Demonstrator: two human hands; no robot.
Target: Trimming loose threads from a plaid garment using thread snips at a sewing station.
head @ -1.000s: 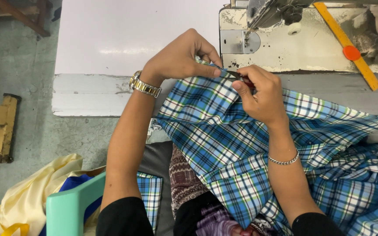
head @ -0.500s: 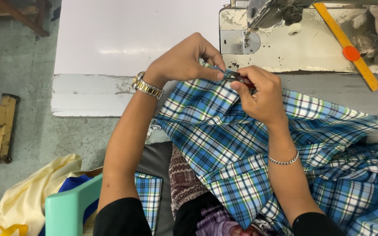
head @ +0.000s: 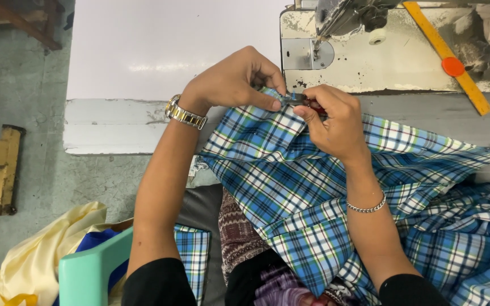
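A blue, white and green plaid cloth (head: pixel 313 192) drapes from the white sewing table (head: pixel 143 62) over my lap. My left hand (head: pixel 231 79), with a metal wristwatch, pinches the cloth's top edge. Right beside it, my right hand (head: pixel 336 122) grips a small metal thread snipper with a red handle (head: pixel 301 101), its tips at the pinched edge. Both hands meet just in front of the sewing machine's needle plate (head: pixel 307 54).
A worn cream sewing machine bed (head: pixel 387 62) stands at the back right with an orange ruler (head: pixel 446 54) across it. A teal chair edge (head: pixel 86 272), yellow cloth (head: pixel 46 249) and a wooden stool (head: pixel 1 170) lie to the left on the floor.
Both hands have stayed at the cloth's top edge; the left hand shifted slightly right and closer to the right hand, pinching the fabric by the snipper.
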